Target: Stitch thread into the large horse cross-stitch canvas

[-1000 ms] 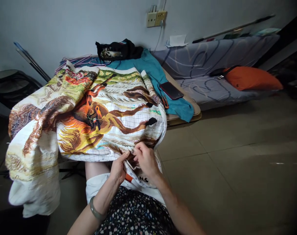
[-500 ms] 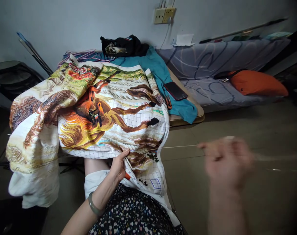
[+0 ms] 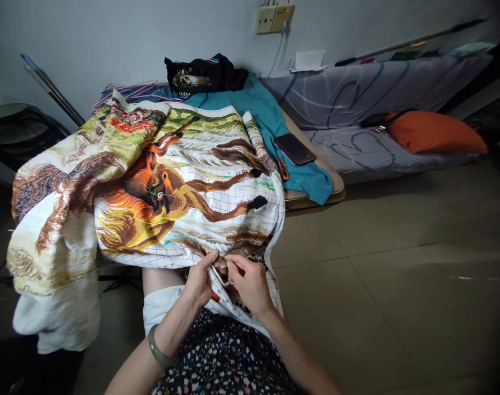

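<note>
left hand (image 3: 199, 278): pinching cloth (image 3: 227, 203) edge | right hand (image 3: 250, 282): thumb and forefinger pressed together, contents too small to tell | cloth: over lap (image 3: 161, 304), beyond both hands | risk: bunched folds may snag loose thread (image 3: 153, 193)

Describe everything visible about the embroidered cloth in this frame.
The embroidered cloth is large, soft-looking and creased, with brown, orange and yellow stitching showing animal legs with dark hooves, plus green and white areas. A grid marks its unstitched parts. Loose thread lies across the orange area. Its left part is folded and hangs down. The left hand grips its near edge, thumb on top; the right hand has its fingers at the cloth beside that thumb.
</note>
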A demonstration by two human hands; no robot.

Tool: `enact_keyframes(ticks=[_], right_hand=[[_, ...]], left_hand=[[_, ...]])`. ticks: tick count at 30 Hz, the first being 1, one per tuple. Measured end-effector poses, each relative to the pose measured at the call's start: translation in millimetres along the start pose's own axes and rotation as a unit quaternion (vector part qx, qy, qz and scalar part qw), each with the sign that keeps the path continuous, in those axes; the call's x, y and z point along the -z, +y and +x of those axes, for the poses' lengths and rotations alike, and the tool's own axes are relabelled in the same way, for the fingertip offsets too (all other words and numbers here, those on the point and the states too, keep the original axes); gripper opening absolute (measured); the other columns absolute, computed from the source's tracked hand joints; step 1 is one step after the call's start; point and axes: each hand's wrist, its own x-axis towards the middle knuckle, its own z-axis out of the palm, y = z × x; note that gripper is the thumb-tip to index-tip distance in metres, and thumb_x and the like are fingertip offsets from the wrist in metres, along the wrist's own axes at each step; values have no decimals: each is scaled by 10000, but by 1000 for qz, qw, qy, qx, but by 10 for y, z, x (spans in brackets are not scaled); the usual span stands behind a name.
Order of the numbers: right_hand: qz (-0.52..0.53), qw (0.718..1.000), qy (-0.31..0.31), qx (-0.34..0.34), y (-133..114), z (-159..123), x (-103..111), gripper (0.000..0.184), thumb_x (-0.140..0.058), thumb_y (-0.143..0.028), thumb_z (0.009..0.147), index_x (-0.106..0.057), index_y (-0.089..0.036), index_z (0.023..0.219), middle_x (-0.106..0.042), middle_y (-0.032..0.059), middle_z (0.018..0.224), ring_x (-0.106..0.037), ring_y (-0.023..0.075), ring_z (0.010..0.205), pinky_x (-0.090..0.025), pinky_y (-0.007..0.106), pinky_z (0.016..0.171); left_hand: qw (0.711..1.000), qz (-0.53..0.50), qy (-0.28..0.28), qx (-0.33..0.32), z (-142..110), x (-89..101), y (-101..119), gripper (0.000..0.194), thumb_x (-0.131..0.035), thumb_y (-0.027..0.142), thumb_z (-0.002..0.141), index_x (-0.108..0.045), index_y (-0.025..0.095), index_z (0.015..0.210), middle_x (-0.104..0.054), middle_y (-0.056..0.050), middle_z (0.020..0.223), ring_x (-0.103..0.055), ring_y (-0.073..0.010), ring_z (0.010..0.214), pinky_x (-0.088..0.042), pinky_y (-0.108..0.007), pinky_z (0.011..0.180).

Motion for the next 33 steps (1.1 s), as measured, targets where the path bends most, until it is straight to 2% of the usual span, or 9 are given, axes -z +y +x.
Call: enact_keyframes(ticks=[5, 11, 16, 20, 23, 29, 33], right_hand=[[-7, 1000, 1, -9, -9, 14, -16, 248, -467, -238, 823, -686, -150, 900, -655, 47, 646, -600, 154, 587, -431, 214, 501], [-28, 999, -3, -27, -83, 45, -29, 204, -474, -214, 797, -668, -160, 829, -637, 32, 604, -548, 127, 482, -394, 202, 442], [41, 995, -5, -87, -82, -1, -132, 127, -445, -237, 825, -552, -170, 838, -566, -18, 524, -472, 103, 368, -348, 193, 367], [63, 995, -1, -76, -35, -13, -156, 79, -489, -220, 806, -547, -174, 780, -604, 1, 642, -552, 120, 521, -423, 205, 487], [56, 996, 9, -65, -4, 0, -157, 76, -518, -200, 786, -560, -173, 730, -613, 11, 696, -572, 139, 638, -439, 221, 579], [83, 994, 16, -69, 46, -6, -207, 87, -520, -195, 786, -556, -177, 709, -590, -6, 647, -553, 134, 608, -427, 227, 586], [93, 992, 35, -75, 52, -10, -253, 99, -520, -192, 775, -554, -173, 684, -572, -10, 606, -539, 129, 570, -417, 221, 551]], left_hand=[[1000, -2, 16, 4, -19, -22, 7, 125, -678, 147, 677, -621, 89, 772, -684, -64, 637, -657, -207, 597, -539, -364, 695], [1000, -10, 7, 1, -21, -35, 8, 97, -681, 138, 661, -619, 102, 726, -682, -58, 624, -638, -182, 548, -535, -320, 621], [1000, 2, 9, -28, -5, -32, 4, 137, -711, 131, 616, -611, 106, 705, -652, -25, 583, -596, -151, 489, -495, -273, 501], [999, 28, 26, -22, 20, -28, 9, 181, -738, 149, 578, -612, 101, 698, -645, -26, 576, -580, -144, 482, -481, -270, 503], [998, 33, 42, -34, 42, -29, 16, 198, -754, 141, 541, -611, 99, 670, -642, -27, 581, -590, -135, 523, -480, -252, 546], [996, 45, 53, -51, 84, -13, 10, 192, -754, 160, 523, -596, 110, 620, -594, 8, 527, -537, -108, 480, -442, -235, 495], [997, 43, 41, -58, 109, 12, -4, 171, -733, 148, 519, -603, 114, 626, -588, 14, 529, -522, -97, 465, -428, -229, 490]])
